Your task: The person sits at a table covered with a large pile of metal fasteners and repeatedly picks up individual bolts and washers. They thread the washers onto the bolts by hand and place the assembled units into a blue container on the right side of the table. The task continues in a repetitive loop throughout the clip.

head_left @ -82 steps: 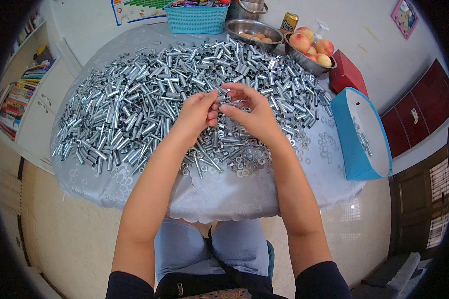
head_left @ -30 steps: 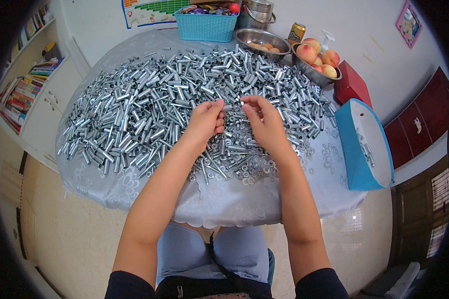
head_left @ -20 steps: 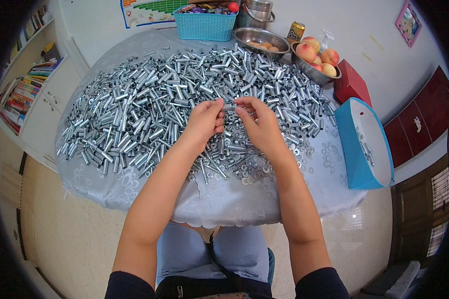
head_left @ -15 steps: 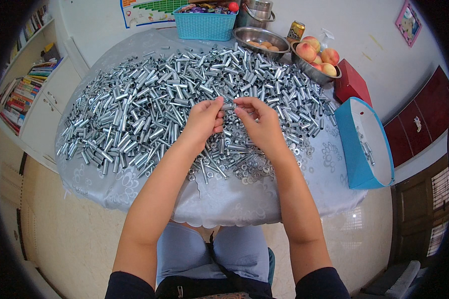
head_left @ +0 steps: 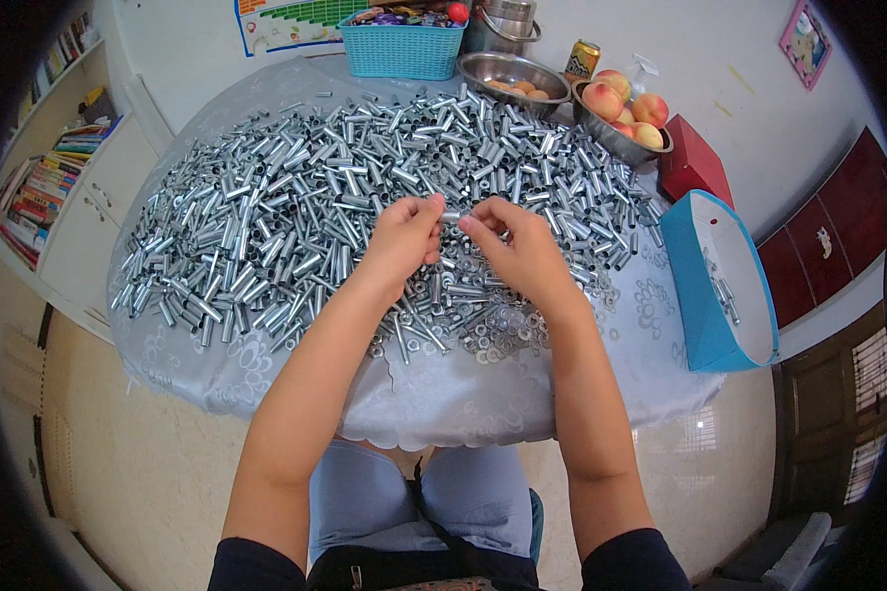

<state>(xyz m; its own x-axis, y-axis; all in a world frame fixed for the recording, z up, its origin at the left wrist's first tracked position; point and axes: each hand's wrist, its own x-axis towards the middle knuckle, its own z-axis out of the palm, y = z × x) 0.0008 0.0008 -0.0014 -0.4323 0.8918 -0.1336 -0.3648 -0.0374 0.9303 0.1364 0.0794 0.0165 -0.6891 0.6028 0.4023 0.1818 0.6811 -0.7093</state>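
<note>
Over the pile, my left hand [head_left: 402,241] is closed, thumb and curled fingers gripping one end of a short shiny metal sleeve [head_left: 451,216]. My right hand [head_left: 518,246] pinches at the sleeve's other end with thumb and forefinger; whether a small part sits between those fingertips is hidden. Beneath and around both hands spreads a heap of loose metal sleeves [head_left: 266,197]. Flat washers [head_left: 503,330] lie in a cluster nearest me, below my right hand. A few long bolts [head_left: 401,337] and some nuts lie by my left wrist.
At the right edge of the cloth-covered table [head_left: 443,404] stands a blue box [head_left: 695,295] with a few assembled metal pieces inside. A red box [head_left: 695,163], a bowl of peaches [head_left: 650,148], a bowl of eggs [head_left: 478,69], a can [head_left: 581,61] and a turquoise basket [head_left: 404,51] line the back.
My right hand has shifted very slightly, and more of the sleeve shows between the hands. Both hands stay in about the same place over the pile.
</note>
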